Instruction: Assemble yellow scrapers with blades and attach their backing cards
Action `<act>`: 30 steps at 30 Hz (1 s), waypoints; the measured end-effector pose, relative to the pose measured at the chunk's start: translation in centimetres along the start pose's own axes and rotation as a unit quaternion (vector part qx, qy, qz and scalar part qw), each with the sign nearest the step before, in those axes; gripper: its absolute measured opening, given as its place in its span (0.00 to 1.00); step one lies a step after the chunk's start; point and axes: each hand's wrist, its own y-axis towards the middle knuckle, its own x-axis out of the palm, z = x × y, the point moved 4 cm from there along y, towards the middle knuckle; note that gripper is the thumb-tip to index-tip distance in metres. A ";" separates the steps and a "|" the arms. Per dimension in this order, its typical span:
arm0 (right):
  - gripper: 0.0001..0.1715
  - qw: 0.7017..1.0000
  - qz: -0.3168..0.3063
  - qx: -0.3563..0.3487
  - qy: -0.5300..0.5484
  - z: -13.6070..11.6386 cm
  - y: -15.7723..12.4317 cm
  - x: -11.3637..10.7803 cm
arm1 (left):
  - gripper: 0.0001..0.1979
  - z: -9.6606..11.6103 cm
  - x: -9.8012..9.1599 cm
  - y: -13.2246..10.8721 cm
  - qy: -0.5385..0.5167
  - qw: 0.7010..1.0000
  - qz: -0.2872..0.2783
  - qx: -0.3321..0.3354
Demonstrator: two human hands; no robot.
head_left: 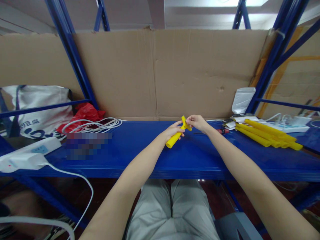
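A yellow tube-shaped piece [173,140] with a forked or crossed top is held over the blue shelf, roughly at its middle. My left hand [173,130] is wrapped round the tube just below that top, and its open round end points down toward me. My right hand [197,122] has its fingers pinched together at the right side of the top; whether a small part sits between the fingertips is too small to tell. Just right of the hands, a screwdriver with a red handle [223,131] lies on the shelf.
Several yellow tubes [268,133] lie at the right, beside small boxes [243,118] and a white power strip [287,127]. At the left are a white bag [43,110], a red plastic bag [86,113], coiled white cable [100,125] and another power strip [47,146]. Cardboard [187,73] stands behind.
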 end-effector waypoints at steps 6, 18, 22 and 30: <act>0.12 0.999 -0.008 -0.046 0.016 0.1 -0.1 0.0 | 0.37 0.2 -0.1 -0.1 0.004 1.000 -0.002 0.011; 0.17 0.999 0.031 0.004 0.031 1.0 0.1 -1.0 | 0.39 0.7 0.5 -0.8 -0.023 0.999 -0.026 0.025; 0.18 0.997 -0.049 0.043 0.051 1.0 -0.4 -0.7 | 0.42 0.6 0.5 -0.8 -0.031 0.999 -0.032 0.031; 0.25 0.990 -0.080 0.037 0.108 0.7 -0.6 -0.4 | 0.41 1.0 0.8 -0.9 -0.037 0.998 -0.042 0.034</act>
